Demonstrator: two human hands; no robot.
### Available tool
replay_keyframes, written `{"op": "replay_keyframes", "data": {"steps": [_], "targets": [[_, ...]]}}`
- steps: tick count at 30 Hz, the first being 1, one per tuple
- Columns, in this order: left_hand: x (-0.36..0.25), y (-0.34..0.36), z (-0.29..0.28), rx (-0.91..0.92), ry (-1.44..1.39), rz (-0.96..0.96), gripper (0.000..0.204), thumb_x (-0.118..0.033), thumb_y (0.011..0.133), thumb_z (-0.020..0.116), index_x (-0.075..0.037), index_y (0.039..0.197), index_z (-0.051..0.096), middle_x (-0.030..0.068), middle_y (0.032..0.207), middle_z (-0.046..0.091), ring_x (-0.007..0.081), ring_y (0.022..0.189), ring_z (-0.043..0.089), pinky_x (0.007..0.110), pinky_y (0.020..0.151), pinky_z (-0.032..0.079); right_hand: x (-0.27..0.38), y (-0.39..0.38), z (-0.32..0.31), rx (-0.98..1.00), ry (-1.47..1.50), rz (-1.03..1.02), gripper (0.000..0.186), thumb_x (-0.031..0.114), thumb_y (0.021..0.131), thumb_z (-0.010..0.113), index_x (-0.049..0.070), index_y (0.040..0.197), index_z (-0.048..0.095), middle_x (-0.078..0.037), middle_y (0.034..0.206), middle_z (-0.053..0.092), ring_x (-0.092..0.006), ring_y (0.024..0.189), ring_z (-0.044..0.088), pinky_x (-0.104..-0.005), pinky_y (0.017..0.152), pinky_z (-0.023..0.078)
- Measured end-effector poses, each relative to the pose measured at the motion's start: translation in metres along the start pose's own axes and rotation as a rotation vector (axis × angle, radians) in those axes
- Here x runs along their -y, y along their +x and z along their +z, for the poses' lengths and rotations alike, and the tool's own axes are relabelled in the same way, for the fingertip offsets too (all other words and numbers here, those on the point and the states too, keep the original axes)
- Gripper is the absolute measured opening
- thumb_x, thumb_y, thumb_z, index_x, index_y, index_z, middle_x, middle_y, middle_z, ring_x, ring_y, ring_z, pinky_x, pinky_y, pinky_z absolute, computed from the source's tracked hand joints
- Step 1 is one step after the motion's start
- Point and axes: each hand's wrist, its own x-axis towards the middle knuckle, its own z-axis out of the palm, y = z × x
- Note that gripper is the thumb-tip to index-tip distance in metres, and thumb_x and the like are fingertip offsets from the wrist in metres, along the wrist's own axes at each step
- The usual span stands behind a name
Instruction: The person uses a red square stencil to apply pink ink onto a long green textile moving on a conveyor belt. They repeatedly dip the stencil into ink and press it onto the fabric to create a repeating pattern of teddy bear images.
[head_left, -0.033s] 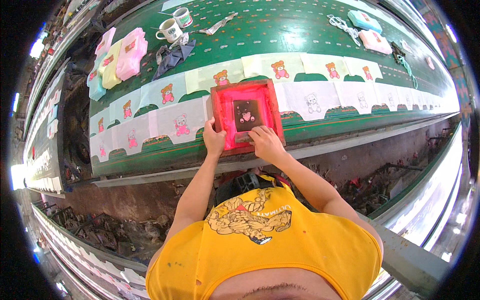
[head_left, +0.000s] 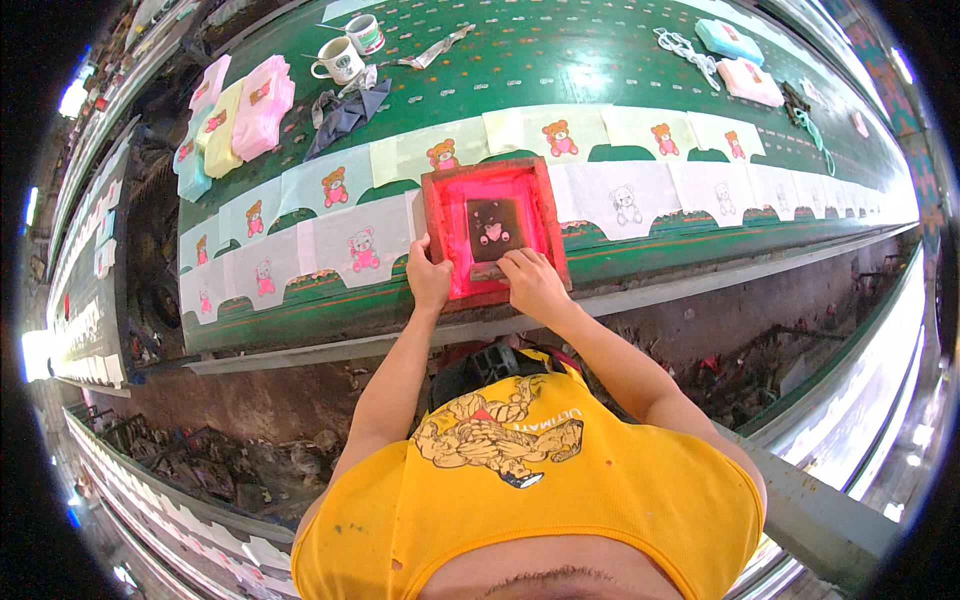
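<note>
A red wooden screen-printing frame [head_left: 433,215] lies over the row of white cloth pieces. Pink ink colours its mesh around a dark panel [head_left: 487,222] with a bear design. My left hand [head_left: 428,278] is closed around the frame's near left side. Inside the near end, my right hand [head_left: 535,282] grips a small flat squeegee [head_left: 486,271], largely covered by the fingers. Left of the frame, a white cloth piece [head_left: 325,248] carries a bear outline with pink parts. The white piece [head_left: 590,190] on the right bears only a dark outline.
Behind lies a row of pale blue and yellow pieces [head_left: 575,122] with brown bears. Folded cloth stacks [head_left: 263,110], two mugs [head_left: 340,62] and a grey rag [head_left: 350,115] rest on the green table [head_left: 520,60]. White cord [head_left: 690,55] lies farther right. A pale rail [head_left: 640,300] edges the table.
</note>
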Motion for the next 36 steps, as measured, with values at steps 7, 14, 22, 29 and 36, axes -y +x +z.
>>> {"op": "replay_keyframes", "data": {"steps": [7,14,22,29,36], "targets": [[0.005,0.009,0.002,-0.021,0.039,0.042,0.052,0.0,0.072,0.071,0.007,0.121,0.058,0.0265,0.121,0.066,0.0412,0.118,0.063,0.043,0.102,0.049,-0.006,-0.004,0.005,-0.024,0.01,-0.047,0.03,0.001,0.073,0.065,0.003,0.103,0.066,-0.011,0.107,0.065,-0.0325,0.107,0.061,-0.0433,0.094,0.052],[0.006,0.008,0.004,-0.005,0.031,0.039,0.055,0.0,0.072,0.072,0.008,0.123,0.056,0.0283,0.123,0.064,0.0422,0.12,0.062,0.043,0.104,0.048,-0.054,0.072,0.021,-0.138,-0.077,-0.063,0.033,-0.003,0.072,0.063,0.003,0.105,0.066,-0.014,0.106,0.068,-0.035,0.106,0.064,-0.0455,0.094,0.053],[0.005,0.008,0.002,0.009,-0.003,0.003,0.057,0.003,0.072,0.073,0.008,0.126,0.055,0.0279,0.126,0.063,0.042,0.121,0.061,0.043,0.105,0.047,-0.076,0.146,0.003,-0.096,-0.005,0.031,0.016,0.006,0.081,0.07,0.004,0.097,0.069,-0.013,0.103,0.068,-0.0373,0.104,0.064,-0.0472,0.092,0.053],[0.004,0.007,0.001,0.025,0.011,0.016,0.056,0.001,0.071,0.07,0.009,0.125,0.055,0.0287,0.125,0.063,0.0393,0.123,0.06,0.041,0.106,0.045,-0.039,0.059,0.016,-0.043,-0.009,0.032,0.029,-0.001,0.074,0.065,0.003,0.103,0.066,-0.015,0.106,0.067,-0.0358,0.107,0.063,-0.0452,0.094,0.053],[0.014,0.008,0.005,0.011,0.035,0.071,0.055,0.001,0.072,0.071,0.009,0.124,0.055,0.0293,0.124,0.063,0.0413,0.122,0.061,0.043,0.106,0.046,0.004,-0.011,0.005,0.0,-0.022,-0.014,0.036,0.004,0.078,0.068,0.002,0.113,0.066,-0.013,0.109,0.066,-0.0336,0.111,0.061,-0.0435,0.1,0.05]]}}
